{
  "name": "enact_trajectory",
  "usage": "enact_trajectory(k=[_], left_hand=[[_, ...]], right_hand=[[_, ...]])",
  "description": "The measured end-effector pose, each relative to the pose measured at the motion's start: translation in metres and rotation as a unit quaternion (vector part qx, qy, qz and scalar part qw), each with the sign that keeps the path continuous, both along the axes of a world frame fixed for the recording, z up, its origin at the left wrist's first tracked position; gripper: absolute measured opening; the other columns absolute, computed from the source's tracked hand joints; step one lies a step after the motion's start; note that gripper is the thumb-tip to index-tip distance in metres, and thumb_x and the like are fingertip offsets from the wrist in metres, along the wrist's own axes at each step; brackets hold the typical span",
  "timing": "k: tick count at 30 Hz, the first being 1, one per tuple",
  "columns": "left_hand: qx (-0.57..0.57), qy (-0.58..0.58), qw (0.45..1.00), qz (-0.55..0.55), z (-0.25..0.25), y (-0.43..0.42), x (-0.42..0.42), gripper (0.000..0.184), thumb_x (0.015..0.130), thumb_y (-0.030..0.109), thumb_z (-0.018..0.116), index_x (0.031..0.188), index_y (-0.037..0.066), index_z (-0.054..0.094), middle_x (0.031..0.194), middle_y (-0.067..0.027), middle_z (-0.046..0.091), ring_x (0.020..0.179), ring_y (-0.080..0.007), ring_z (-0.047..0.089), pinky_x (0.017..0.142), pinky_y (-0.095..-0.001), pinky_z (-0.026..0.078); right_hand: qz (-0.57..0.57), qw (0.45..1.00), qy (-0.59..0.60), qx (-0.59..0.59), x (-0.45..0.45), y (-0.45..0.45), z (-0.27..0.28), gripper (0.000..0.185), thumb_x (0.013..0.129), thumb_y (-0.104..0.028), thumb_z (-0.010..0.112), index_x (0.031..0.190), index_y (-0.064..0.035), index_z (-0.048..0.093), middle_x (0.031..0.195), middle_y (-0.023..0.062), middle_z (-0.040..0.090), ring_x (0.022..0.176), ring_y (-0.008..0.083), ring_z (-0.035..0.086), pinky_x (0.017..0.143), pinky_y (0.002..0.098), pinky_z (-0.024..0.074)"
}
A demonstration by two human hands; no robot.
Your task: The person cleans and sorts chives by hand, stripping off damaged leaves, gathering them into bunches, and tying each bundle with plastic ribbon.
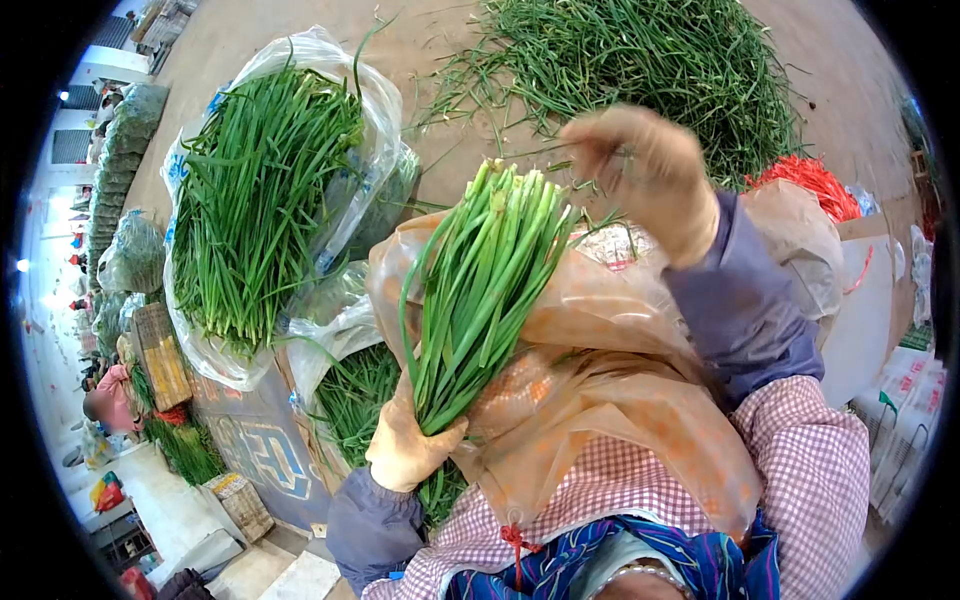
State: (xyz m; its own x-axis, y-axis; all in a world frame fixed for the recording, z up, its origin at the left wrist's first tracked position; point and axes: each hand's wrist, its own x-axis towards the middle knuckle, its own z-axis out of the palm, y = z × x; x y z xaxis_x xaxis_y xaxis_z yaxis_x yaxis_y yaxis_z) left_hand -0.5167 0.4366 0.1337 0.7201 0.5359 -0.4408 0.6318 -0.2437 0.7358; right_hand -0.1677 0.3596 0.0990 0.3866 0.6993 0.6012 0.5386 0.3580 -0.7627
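Observation:
My left hand [412, 446], in what looks like a pale glove, is closed around the leafy end of a bunch of garlic chives [490, 290]. The pale cut stems point up and away from me, over my lap. My right hand [645, 175] is raised to the right of the stem ends, apart from the bunch. Motion smears its fingers, so I cannot tell whether they hold anything. Beneath the bunch, a brownish translucent plastic sheet [600, 400] covers my lap.
A large loose heap of chives [640, 70] lies on the floor ahead. At left is an open plastic bag [385, 90] full of chives [260, 200]. Red ties [815, 185] lie at right. Stacked bagged greens [125, 150] and a person in pink [115, 395] are farther left.

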Motion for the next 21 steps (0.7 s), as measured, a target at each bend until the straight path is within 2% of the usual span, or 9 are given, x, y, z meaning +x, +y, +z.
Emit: enact_trajectory(k=[2, 3, 6, 9, 10, 13, 15, 17, 21], left_hand=[[-0.001, 0.007, 1.000, -0.004, 0.001, 0.002, 0.004, 0.090, 0.070, 0.006, 0.074, 0.148, 0.004, 0.028, 0.121, -0.0201, 0.063, 0.113, -0.0306, 0.063, 0.095, -0.0372, 0.049], [-0.001, 0.011, 1.000, -0.005, 0.002, 0.002, 0.005, 0.090, 0.070, 0.006, 0.074, 0.148, 0.003, 0.028, 0.121, -0.0201, 0.063, 0.113, -0.0307, 0.062, 0.095, -0.0373, 0.048], [-0.006, 0.014, 1.000, 0.006, 0.009, -0.001, 0.010, 0.085, 0.068, 0.006, 0.076, 0.142, 0.001, 0.035, 0.120, -0.0164, 0.063, 0.110, -0.0254, 0.062, 0.096, -0.0352, 0.047], [-0.002, 0.008, 1.000, -0.003, 0.010, -0.001, 0.006, 0.087, 0.069, 0.005, 0.076, 0.144, 0.002, 0.032, 0.122, -0.0166, 0.063, 0.111, -0.0255, 0.061, 0.096, -0.0349, 0.047], [-0.007, 0.009, 1.000, -0.013, 0.010, 0.000, 0.006, 0.091, 0.070, 0.004, 0.074, 0.148, 0.004, 0.027, 0.124, -0.0178, 0.062, 0.114, -0.0278, 0.061, 0.096, -0.0355, 0.047], [-0.002, 0.001, 1.000, -0.030, 0.013, 0.000, 0.009, 0.094, 0.073, 0.003, 0.071, 0.152, 0.008, 0.021, 0.125, -0.0190, 0.062, 0.116, -0.0297, 0.062, 0.096, -0.0350, 0.049], [0.006, -0.015, 0.999, -0.033, 0.011, -0.001, 0.010, 0.093, 0.075, 0.003, 0.070, 0.153, 0.008, 0.020, 0.124, -0.0190, 0.063, 0.114, -0.0295, 0.063, 0.094, -0.0340, 0.049], [0.011, -0.035, 0.999, -0.033, 0.006, -0.001, 0.008, 0.092, 0.076, 0.003, 0.069, 0.153, 0.009, 0.020, 0.122, -0.0189, 0.064, 0.113, -0.0296, 0.064, 0.093, -0.0331, 0.050], [0.032, -0.021, 0.999, -0.037, 0.012, -0.003, 0.014, 0.090, 0.077, 0.003, 0.069, 0.153, 0.009, 0.021, 0.122, -0.0196, 0.064, 0.111, -0.0313, 0.064, 0.092, -0.0335, 0.051]], right_hand=[[0.066, 0.955, -0.289, 0.009, -0.019, -0.004, 0.018, 0.034, 0.084, -0.018, 0.071, 0.117, -0.0150, 0.065, 0.109, 0.0123, 0.064, 0.100, 0.0317, 0.062, 0.089, 0.0434, 0.0502], [0.077, 0.948, -0.308, -0.009, -0.034, -0.005, 0.009, 0.044, 0.081, -0.023, 0.069, 0.124, -0.0217, 0.060, 0.122, 0.0149, 0.059, 0.111, 0.0346, 0.058, 0.098, 0.0515, 0.0426], [0.108, 0.942, -0.317, 0.013, -0.055, 0.004, -0.010, 0.046, 0.076, -0.018, 0.067, 0.121, -0.0212, 0.059, 0.124, 0.0134, 0.058, 0.114, 0.0355, 0.058, 0.099, 0.0580, 0.0405], [0.121, 0.958, -0.254, 0.054, -0.055, 0.004, -0.011, 0.044, 0.076, -0.014, 0.066, 0.119, -0.0183, 0.059, 0.125, 0.0128, 0.058, 0.111, 0.0356, 0.060, 0.097, 0.0580, 0.0419], [0.122, 0.955, -0.264, 0.058, -0.051, 0.003, -0.004, 0.034, 0.079, -0.011, 0.067, 0.113, -0.0118, 0.062, 0.114, 0.0110, 0.064, 0.103, 0.0347, 0.064, 0.092, 0.0511, 0.0479], [0.099, 0.991, -0.085, 0.011, -0.052, 0.002, 0.003, 0.020, 0.085, -0.011, 0.069, 0.104, -0.0055, 0.065, 0.097, 0.0094, 0.069, 0.092, 0.0298, 0.068, 0.083, 0.0400, 0.0537], [-0.003, 0.992, 0.123, 0.027, -0.053, 0.001, -0.006, 0.016, 0.091, -0.011, 0.066, 0.103, -0.0007, 0.066, 0.082, 0.0060, 0.068, 0.074, 0.0170, 0.067, 0.065, 0.0281, 0.0549], [0.027, 0.928, 0.372, 0.018, -0.029, 0.002, -0.009, 0.018, 0.094, -0.012, 0.063, 0.107, -0.0010, 0.067, 0.076, 0.0046, 0.066, 0.063, 0.0137, 0.064, 0.056, 0.0260, 0.0522], [-0.029, 0.896, 0.443, 0.024, 0.017, 0.000, -0.036, 0.014, 0.091, -0.010, 0.067, 0.101, -0.0014, 0.069, 0.072, 0.0056, 0.068, 0.053, 0.0122, 0.059, 0.047, 0.0245, 0.0466]])
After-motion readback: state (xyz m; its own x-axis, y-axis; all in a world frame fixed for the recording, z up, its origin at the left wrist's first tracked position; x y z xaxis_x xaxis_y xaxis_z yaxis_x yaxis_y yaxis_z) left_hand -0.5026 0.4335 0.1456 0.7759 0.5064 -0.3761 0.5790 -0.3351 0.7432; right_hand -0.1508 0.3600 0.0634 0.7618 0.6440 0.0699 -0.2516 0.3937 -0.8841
